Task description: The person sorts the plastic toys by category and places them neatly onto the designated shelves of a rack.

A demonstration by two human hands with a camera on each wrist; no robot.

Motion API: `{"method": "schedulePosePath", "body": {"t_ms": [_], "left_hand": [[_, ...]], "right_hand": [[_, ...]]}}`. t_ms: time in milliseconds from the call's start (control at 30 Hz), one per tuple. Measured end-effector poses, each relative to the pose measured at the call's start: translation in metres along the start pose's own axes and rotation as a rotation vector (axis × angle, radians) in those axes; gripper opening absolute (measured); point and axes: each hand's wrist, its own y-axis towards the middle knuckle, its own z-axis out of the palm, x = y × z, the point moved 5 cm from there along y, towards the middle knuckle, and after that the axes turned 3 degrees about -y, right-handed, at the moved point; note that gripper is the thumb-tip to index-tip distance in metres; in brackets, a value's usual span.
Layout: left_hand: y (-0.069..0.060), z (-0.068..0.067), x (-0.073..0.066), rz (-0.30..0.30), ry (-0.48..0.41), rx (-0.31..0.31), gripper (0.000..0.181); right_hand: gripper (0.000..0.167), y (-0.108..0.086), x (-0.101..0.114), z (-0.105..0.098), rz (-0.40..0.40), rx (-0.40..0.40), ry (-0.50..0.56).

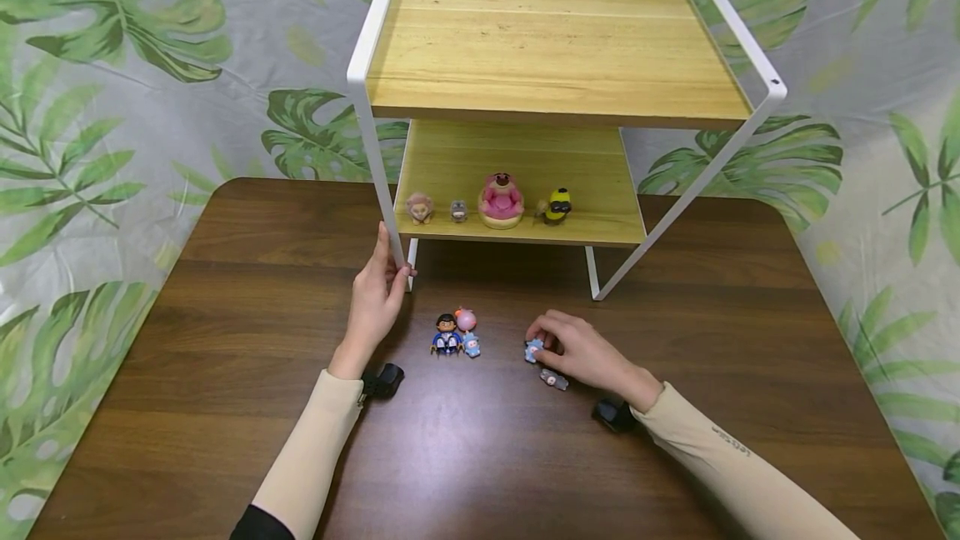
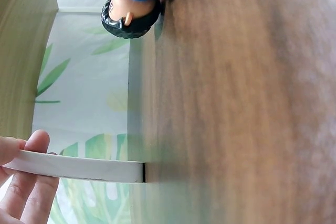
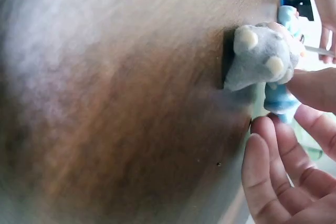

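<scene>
My left hand (image 1: 375, 290) holds the white front left leg (image 2: 84, 167) of a shelf rack, thumb on one side and fingers on the other. Between the thumb and fingertips of my right hand (image 1: 581, 348) is a small light-blue figurine (image 1: 534, 349), at the tabletop. Just below it lies a grey plush-looking figurine (image 1: 553, 379), which partly hides the blue one in the right wrist view. Left of these, close together, are a black-haired toy man in blue (image 1: 447, 335), a pink round figure (image 1: 466, 320) and another light-blue figurine (image 1: 471, 345).
On the rack's lower shelf (image 1: 517, 148) stand a lion-like figure (image 1: 419, 207), a small grey figure (image 1: 458, 210), a pink bear (image 1: 501, 202) and a yellow-and-black figure (image 1: 557, 206). The upper shelf (image 1: 555, 48) overhangs it. A leaf-patterned cloth (image 1: 150, 123) hangs behind the brown table (image 1: 247, 298).
</scene>
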Motion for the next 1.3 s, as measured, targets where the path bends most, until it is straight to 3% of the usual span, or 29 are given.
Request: {"method": "schedulePosePath", "body": {"t_ms": [333,633,867,1300], "left_hand": [[0.0,0.0,0.001,0.003,-0.012,0.002,0.103],[0.0,0.001,0.002,-0.002,-0.007,0.001,0.104],[-0.001,0.0,0.002,-0.003,-0.008,-0.001,0.103],[-0.001,0.001,0.002,0.004,-0.002,-0.004,0.103]], "right_hand": [[0.017,0.001,0.0,-0.003,-0.015,-0.028,0.059],[0.017,0.001,0.001,-0.012,-0.053,-0.114,0.109],[0.018,0.002,0.002,-0.028,-0.069,-0.167,0.134],[0.027,0.002,0.014,-0.064,-0.082,-0.342,0.15]]}}
